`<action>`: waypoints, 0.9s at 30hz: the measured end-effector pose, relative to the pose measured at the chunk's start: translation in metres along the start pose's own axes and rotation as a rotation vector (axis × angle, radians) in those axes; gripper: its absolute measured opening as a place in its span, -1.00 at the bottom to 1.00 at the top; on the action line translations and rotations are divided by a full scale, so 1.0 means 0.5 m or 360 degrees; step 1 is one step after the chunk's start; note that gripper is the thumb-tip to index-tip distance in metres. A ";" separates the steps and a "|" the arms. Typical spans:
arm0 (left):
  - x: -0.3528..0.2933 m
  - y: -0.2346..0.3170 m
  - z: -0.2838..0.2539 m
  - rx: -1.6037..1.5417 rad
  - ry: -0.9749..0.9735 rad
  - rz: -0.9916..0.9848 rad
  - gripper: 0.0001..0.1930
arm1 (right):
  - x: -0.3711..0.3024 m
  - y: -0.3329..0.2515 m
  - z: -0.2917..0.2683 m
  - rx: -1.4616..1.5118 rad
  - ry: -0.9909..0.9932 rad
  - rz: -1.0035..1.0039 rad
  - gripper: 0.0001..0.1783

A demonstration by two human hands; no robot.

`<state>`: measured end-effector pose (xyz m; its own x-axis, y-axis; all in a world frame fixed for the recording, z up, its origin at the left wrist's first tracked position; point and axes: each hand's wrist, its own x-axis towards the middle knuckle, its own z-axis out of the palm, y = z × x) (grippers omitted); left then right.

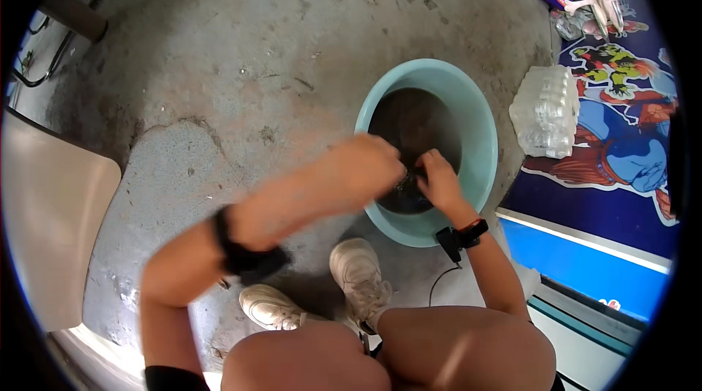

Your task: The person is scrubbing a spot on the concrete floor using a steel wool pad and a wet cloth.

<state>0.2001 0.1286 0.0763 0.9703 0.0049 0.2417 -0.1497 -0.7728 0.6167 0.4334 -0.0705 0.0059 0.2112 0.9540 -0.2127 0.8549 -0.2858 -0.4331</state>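
A pale turquoise basin [479,164] on the floor holds dark, murky water [417,117]. My left hand [371,164] is over its near left side, blurred, with the fingers curled in. Inside the basin, my right hand [440,180] has its fingers bent and drawn together near the water. Between the two hands is something small and dark with a few glints; its kind does not show. Black bands circle both wrists, and a thin cable hangs from the right one.
My light shoes [357,274] stand just in front of the basin. To its right are a clear plastic egg tray [547,112] and a dark blue panel with cartoon figures [621,150]. A beige chair seat [51,223] is at the left, with metal chair legs behind.
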 end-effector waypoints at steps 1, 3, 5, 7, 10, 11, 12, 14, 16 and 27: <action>0.037 0.019 0.066 0.0093 -0.0061 0.0030 -0.88 | 0.003 0.003 0.000 -0.0163 0.0066 0.0012 -0.68; 0.100 0.049 0.157 0.0175 -0.0222 -0.0061 -0.83 | -0.007 0.015 -0.006 -0.0008 -0.0075 -0.0121 -0.67; 0.130 0.052 0.189 0.0237 -0.0895 -0.0377 -0.74 | -0.004 -0.018 -0.025 0.0150 -0.0419 -0.0222 -0.59; 0.133 0.041 0.244 0.0316 -0.0909 -0.0492 -0.68 | -0.022 -0.010 -0.026 -0.0036 -0.0424 -0.0246 -0.49; 0.123 0.030 0.282 0.0377 -0.0927 -0.0646 -0.59 | -0.040 -0.008 -0.018 -0.0212 -0.0363 -0.0256 -0.41; 0.121 0.026 0.287 0.0356 -0.0919 -0.0657 -0.55 | -0.042 -0.008 -0.014 -0.0299 -0.0303 -0.0284 -0.37; 0.114 0.021 0.298 0.0345 -0.0916 -0.0661 -0.55 | -0.035 -0.014 -0.012 -0.0302 -0.0315 -0.0285 -0.37; 0.104 0.010 0.322 0.0201 -0.0701 -0.0722 -0.46 | -0.022 -0.026 -0.009 -0.0440 -0.0184 -0.0372 -0.34; 0.133 0.018 0.288 0.0131 -0.0851 -0.0665 -0.46 | -0.033 0.000 -0.013 -0.0390 -0.0303 -0.0320 -0.34; 0.122 -0.005 0.308 -0.0429 -0.1102 -0.0624 -0.49 | -0.061 0.003 -0.008 0.0248 -0.0771 -0.0167 -0.51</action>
<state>0.2891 0.0334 -0.0259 0.8456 -0.2173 -0.4875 0.2676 -0.6176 0.7395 0.4300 -0.0995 0.0153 -0.1472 0.8376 -0.5261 0.7710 -0.2360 -0.5915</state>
